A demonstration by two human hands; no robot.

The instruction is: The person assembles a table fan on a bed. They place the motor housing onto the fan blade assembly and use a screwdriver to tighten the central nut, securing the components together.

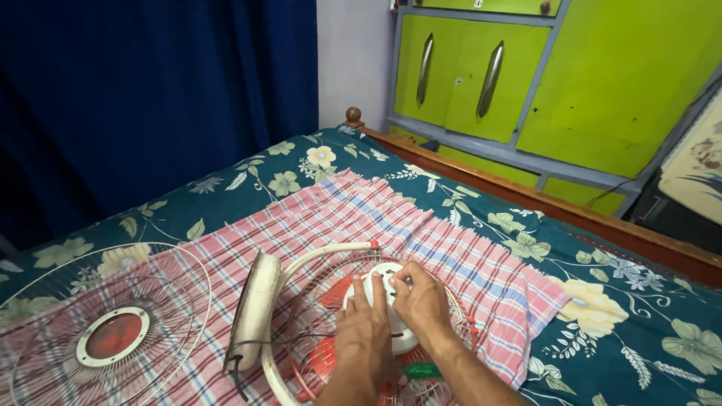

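While both palms press down together, the left hand (366, 331) and right hand (421, 301) clasp the white motor housing (387, 289) directly beneath them, near the bed's (639, 331) near edge.

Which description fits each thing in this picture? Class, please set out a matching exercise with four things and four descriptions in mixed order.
Things:
1. Detached fan grille
2. White motor housing
3. Checked cloth
4. Cupboard doors

Descriptions:
A. Pink plaid, spread across the floral bed sheet
B. Lime green, behind the bed
C. Lies flat at the left, red disc at its centre
D. Under both hands, left hand and right hand

Pairs: 1-C, 2-D, 3-A, 4-B
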